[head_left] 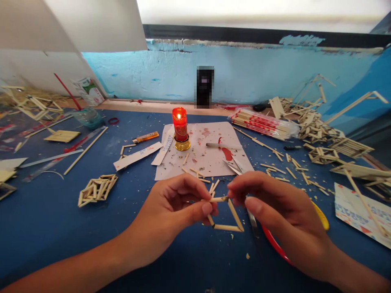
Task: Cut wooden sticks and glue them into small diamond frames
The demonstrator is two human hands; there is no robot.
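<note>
Both forearms reach in from the near edge over the blue bench (55,219). Left hand (171,211) pinches with thumb and fingers the left corner of a small open frame of pale wooden sticks (227,215), its grip narrow and closed on the wood. Right hand (275,207) meets it from the other side, fingertips pressed tight on the frame's top stick; scissors with red and yellow handles (275,244) lie under this hand, whether held or resting cannot be told. The frame hangs just above the bench, directly in front of a lit red candle in a gold holder (180,128). That candle stands on a white paper sheet spotted with red wax (214,156). Left of the candle lie an orange lighter (146,137) and a white paper strip (137,156); farther left and nearer sits a small woven bundle of sticks (97,189). Right of the candle rests a clear packet of chopsticks with red print (262,123), with heaps of loose stick pieces (317,134) beyond.
</note>
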